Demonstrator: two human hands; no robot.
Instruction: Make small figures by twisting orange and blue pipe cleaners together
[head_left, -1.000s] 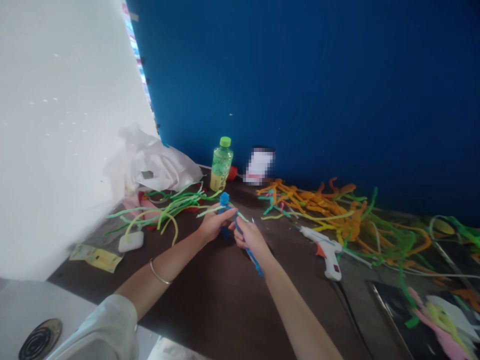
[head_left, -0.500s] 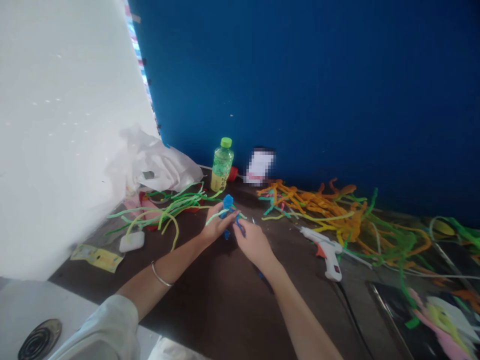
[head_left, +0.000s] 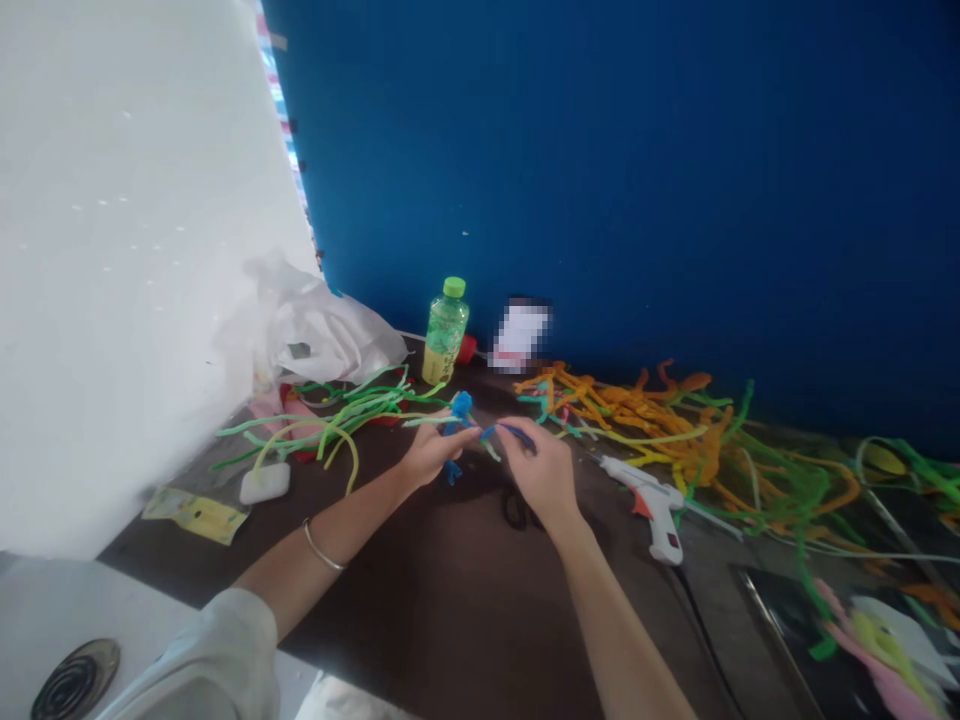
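Blue pipe cleaner figure (head_left: 460, 406) is pinched in the left hand (head_left: 435, 450) over the dark worktop (head_left: 427, 610), while the right hand (head_left: 536, 472) grips a blue strand (head_left: 514, 431), hands close but apart. White glue gun (head_left: 651, 508) sits just right, with orange pipe cleaners (head_left: 630, 410) and green pipe cleaners (head_left: 337, 425) either side, and a green-capped bottle (head_left: 445, 330) against the blue wall (head_left: 600, 180).

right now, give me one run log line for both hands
left hand: holds blue pipe-cleaner figure | right hand: pinches dark blue pipe cleaner | nearby: white hot glue gun
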